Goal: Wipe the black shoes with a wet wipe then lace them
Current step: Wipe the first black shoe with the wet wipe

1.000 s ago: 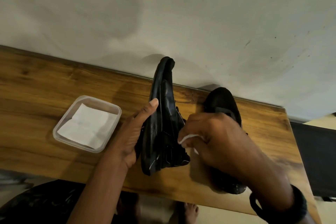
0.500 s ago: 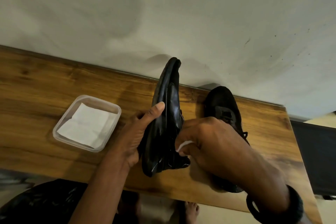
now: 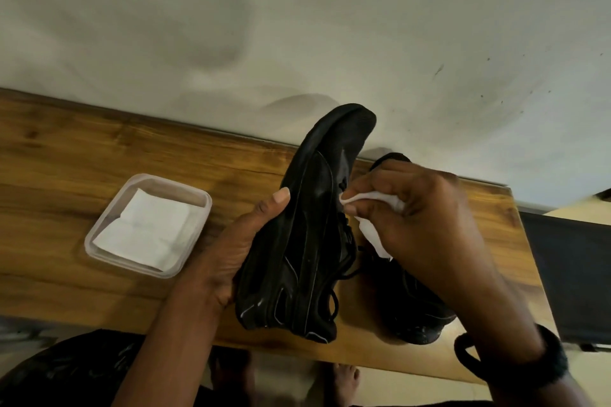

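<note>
"Fingers point(image 3: 380, 182), state?"

"On my feed, the right hand point(image 3: 423, 221) has them curled, pinching a white wet wipe point(image 3: 370, 198) against the lace side of the raised black shoe point(image 3: 307, 241). The left hand point(image 3: 231, 251) grips that shoe's opposite edge, thumb on its flank, toe tilted up toward the wall."

"Containers?"

"One clear plastic tub point(image 3: 99, 241) on the wooden table point(image 3: 66, 158), well left of the shoes, holding a folded white sheet point(image 3: 145, 228). I note the second shoe point(image 3: 413, 307) resting on the table beneath the right hand."

Two black shoes point(image 3: 307, 241) point(image 3: 416, 311), two hands point(image 3: 231, 251) point(image 3: 426, 218), two wipes point(image 3: 373, 198) point(image 3: 145, 228) — one container point(image 3: 99, 253), one table point(image 3: 66, 158)
</note>
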